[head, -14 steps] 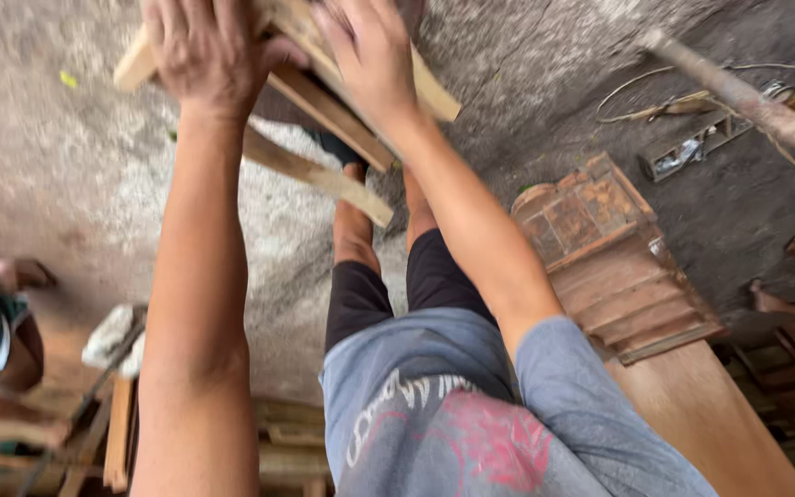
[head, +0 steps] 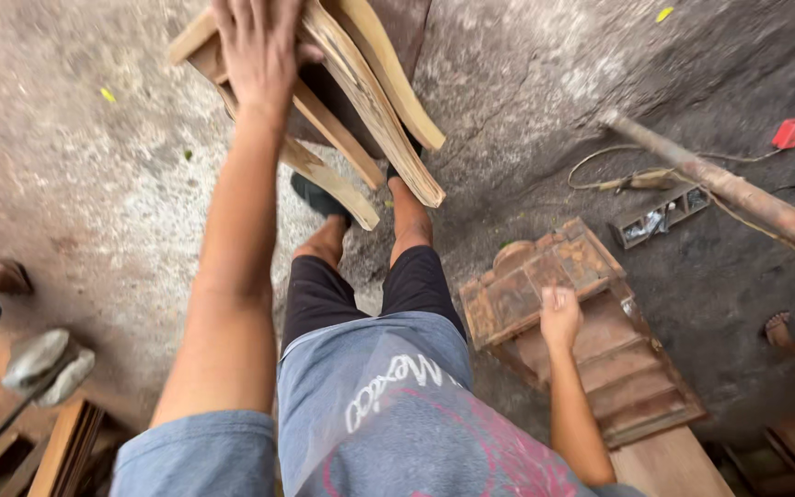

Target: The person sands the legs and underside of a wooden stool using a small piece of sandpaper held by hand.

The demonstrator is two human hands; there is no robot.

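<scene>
— Near right, what's that right hand (head: 559, 317) on?
— It hangs loose, fingers apart, just over the carved panel (head: 545, 276), gripping nothing.
— And farther off?
— The left hand (head: 259, 46) is clamped on the wooden frame (head: 361, 101), held off the floor (head: 94, 184) above the feet. It's lifted, not yet set down.

Dusty concrete floor (head: 121, 202), carved wooden panel (head: 591, 340) lying there
</scene>
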